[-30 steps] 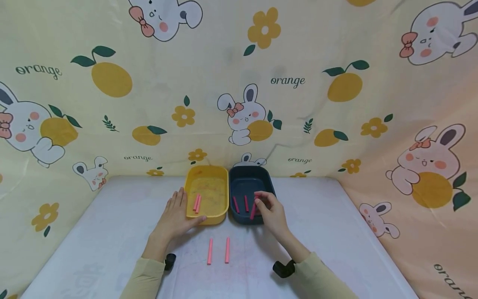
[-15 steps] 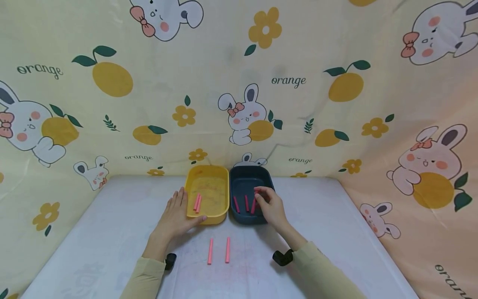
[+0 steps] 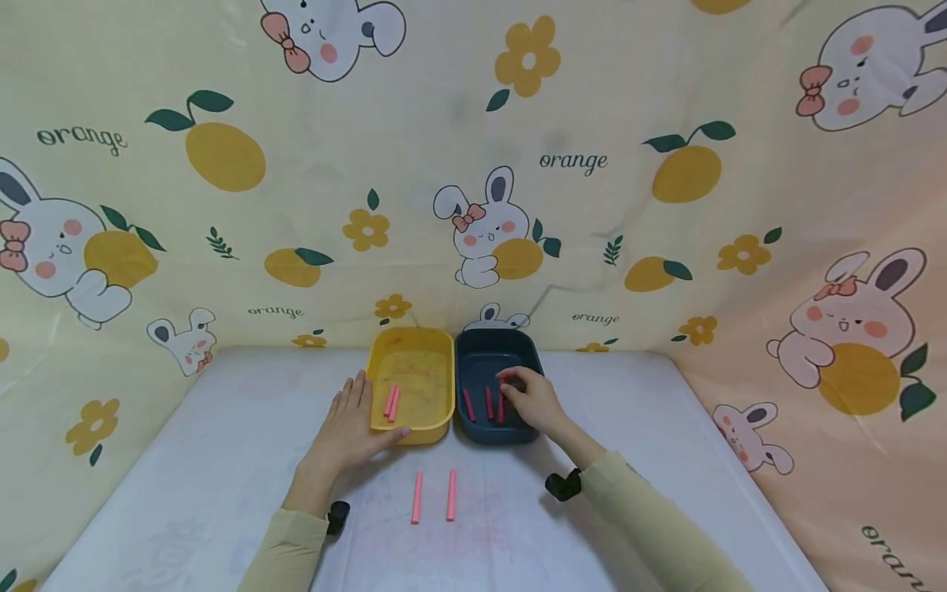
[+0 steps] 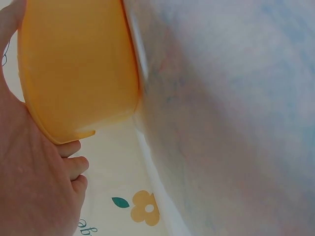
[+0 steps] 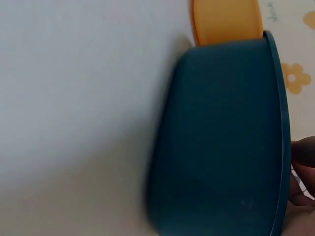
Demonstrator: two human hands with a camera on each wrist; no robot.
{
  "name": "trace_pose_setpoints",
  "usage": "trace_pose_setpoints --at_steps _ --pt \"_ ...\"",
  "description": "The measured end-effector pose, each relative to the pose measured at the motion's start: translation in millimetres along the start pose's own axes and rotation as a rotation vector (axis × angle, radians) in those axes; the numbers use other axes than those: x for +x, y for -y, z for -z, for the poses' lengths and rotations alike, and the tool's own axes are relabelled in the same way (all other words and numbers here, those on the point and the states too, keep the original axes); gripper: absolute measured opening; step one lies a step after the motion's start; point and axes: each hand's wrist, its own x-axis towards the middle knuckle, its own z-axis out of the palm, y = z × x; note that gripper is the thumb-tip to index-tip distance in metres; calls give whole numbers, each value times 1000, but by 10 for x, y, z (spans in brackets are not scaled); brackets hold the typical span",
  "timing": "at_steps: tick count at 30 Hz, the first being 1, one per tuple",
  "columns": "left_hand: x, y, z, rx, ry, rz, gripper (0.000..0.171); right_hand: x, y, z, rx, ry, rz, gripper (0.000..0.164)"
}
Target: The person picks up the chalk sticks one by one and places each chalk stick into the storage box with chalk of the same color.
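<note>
My left hand (image 3: 348, 432) rests with straight fingers along the left side of a yellow tub (image 3: 409, 427), its thumb across the front rim. Two light pink sticks (image 3: 389, 401) lie side by side in that tub. Over the right rim of a dark blue tub (image 3: 497, 433), my right hand (image 3: 534, 401) pinches the upper end of a dark pink stick (image 3: 501, 409) between thumb and fingertip. Two more dark pink sticks (image 3: 489, 403) lie in the blue tub. From the right wrist, the blue tub's wall (image 5: 221, 137) hides the fingertips and the stick.
Two light pink sticks (image 3: 417, 497) lie apart on the white table (image 3: 244, 444), in front of the tubs. The tubs stand side by side near the table's back edge, before a cream patterned cloth (image 3: 407, 123) that hangs behind and at the sides.
My right hand has shifted slightly left and away from me with the dark pink stick, which now stands closer beside the other two. My left hand has stayed on the yellow tub.
</note>
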Motion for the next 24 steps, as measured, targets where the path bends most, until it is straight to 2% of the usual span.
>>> trace_pose_setpoints --at_steps 9,15,24 --pt "-2 27 -14 1 3 -5 127 184 -59 -18 -73 95 -71 19" --pt "-3 26 -17 4 2 1 126 263 -54 -33 -1 154 -184 21" --pt "13 27 -8 7 19 3 129 337 -86 -82 40 159 -300 22"
